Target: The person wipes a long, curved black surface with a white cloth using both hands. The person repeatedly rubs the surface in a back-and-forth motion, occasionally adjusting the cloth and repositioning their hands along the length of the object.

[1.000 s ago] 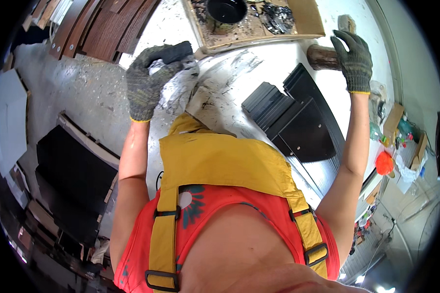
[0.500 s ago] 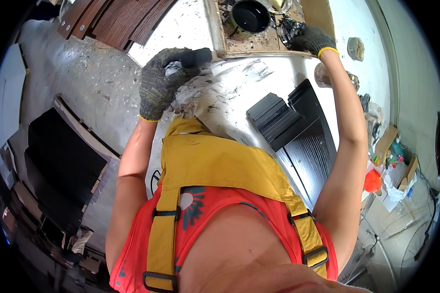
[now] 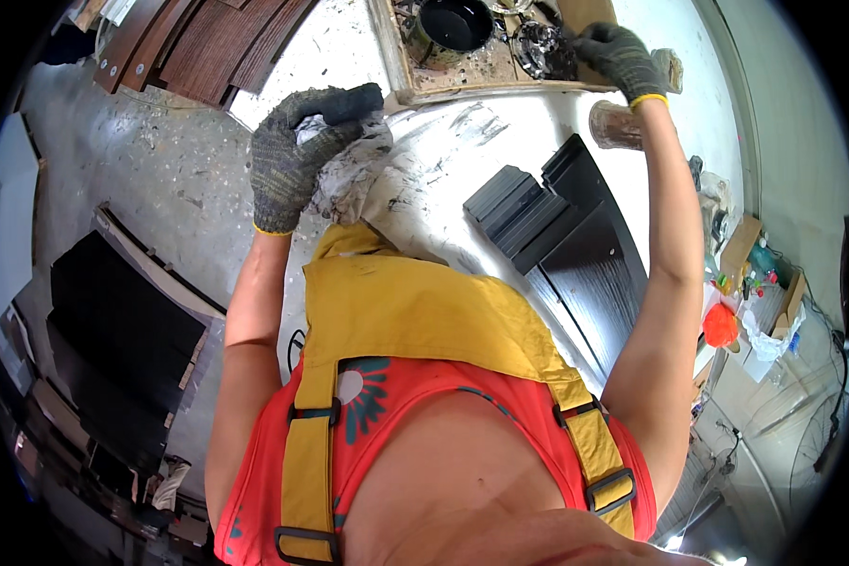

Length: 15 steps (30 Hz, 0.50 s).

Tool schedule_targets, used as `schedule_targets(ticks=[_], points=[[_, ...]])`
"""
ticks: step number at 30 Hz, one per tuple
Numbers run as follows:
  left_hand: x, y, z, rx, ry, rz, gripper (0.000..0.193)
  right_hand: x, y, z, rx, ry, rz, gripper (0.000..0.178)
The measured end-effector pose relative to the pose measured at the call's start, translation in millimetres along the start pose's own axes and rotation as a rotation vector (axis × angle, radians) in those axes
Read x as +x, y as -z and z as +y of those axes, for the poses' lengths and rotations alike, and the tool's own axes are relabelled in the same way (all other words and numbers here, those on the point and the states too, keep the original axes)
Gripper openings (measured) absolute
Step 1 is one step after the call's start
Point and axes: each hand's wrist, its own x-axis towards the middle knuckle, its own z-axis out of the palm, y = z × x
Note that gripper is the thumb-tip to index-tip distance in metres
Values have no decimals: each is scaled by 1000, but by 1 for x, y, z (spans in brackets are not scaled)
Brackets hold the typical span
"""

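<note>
My left hand (image 3: 297, 156), in a dark grey knitted glove with a yellow cuff, is closed round a crumpled white rag (image 3: 349, 179) with black smears. Its fingertips are blackened and lie by the near left corner of a shallow wooden tray (image 3: 491, 95). My right hand (image 3: 624, 61), gloved alike, is over the tray's right side with its fingers curled; whatever they may hold is hidden. Left of those fingers is a round, black-smeared dish (image 3: 538, 52) with dark clumps about it. A can of black liquid (image 3: 455, 25) stands in the tray.
Glossy black boards (image 3: 585, 255) lie on the white table in front of me. Brown wood-grain boards (image 3: 222, 47) are at the far left. A clear jar (image 3: 616, 125) stands beside my right wrist, and another jar (image 3: 668, 71) farther back. A large black panel (image 3: 123, 340) is at the left.
My right hand has drawn away to the right from the black-smeared dish, uncovering more of it. The left hand still grips the rag. The whole view has shifted slightly.
</note>
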Motion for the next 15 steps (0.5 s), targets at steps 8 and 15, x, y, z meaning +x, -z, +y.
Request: schedule_targets(ticks=[8, 15], points=[[6, -2, 10, 267, -59, -23, 35, -48, 11, -52, 1057, 76, -155, 31], [9, -11, 5, 407, -171, 16, 40, -61, 5, -120, 421, 299, 63, 19]])
